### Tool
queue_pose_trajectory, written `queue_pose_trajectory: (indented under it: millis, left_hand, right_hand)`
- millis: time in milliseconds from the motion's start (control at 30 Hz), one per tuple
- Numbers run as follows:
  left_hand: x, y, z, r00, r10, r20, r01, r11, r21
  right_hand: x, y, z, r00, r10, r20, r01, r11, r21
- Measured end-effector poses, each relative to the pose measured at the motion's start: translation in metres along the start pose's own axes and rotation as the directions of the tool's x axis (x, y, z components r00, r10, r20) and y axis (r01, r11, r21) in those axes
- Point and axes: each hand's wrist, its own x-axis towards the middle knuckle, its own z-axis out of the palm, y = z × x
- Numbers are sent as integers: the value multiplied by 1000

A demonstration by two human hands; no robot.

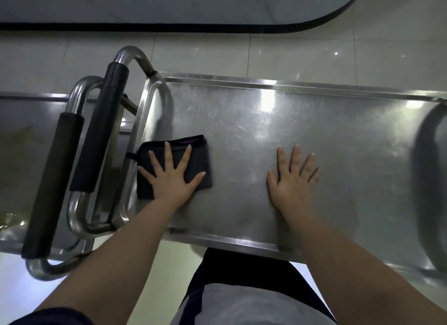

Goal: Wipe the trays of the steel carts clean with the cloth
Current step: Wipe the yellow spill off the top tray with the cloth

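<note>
The dark cloth point(174, 165) is pressed flat at the tray's point(314, 121) left end, left of frame centre, by the left hand point(172, 177), fingers spread wide. The right hand point(294, 179) is laid flat, fingers straight, on bare steel right of centre. Two padded handles point(96, 131) are seen at left.

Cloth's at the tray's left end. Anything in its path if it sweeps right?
Yes: the right hand lies flat on the tray, right of the cloth that the left hand presses. Nothing else shows on the steel between them.
</note>
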Motion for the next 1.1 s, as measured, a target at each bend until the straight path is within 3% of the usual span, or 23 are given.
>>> queue_pose_trajectory:
  millis: [233, 333, 500, 700, 867, 1100]
  left_hand:
    - [-42, 109, 23, 968, 246, -37, -246, 969, 22]
    - [-44, 117, 25, 965, 257, -46, -255, 966, 34]
    - [-44, 117, 22, 969, 248, -21, -247, 969, 25]
    - [-77, 134, 32, 957, 288, 14, -289, 957, 38]
    - [-99, 112, 38, 964, 266, 26, -266, 964, 11]
    - [-86, 8, 29, 988, 137, 71, -141, 988, 58]
  right_hand:
    - [-2, 3, -8, 999, -37, 40, 36, 999, 13]
    - [-22, 20, -7, 994, -89, 69, 86, 995, 44]
    - [-86, 49, 12, 998, -55, 20, 54, 998, 8]
    - [-84, 51, 22, 993, -85, -83, 84, 996, -18]
    - [-85, 55, 25, 990, -97, -105, 97, 995, -1]
    - [-84, 52, 26, 991, -86, -106, 89, 996, 26]
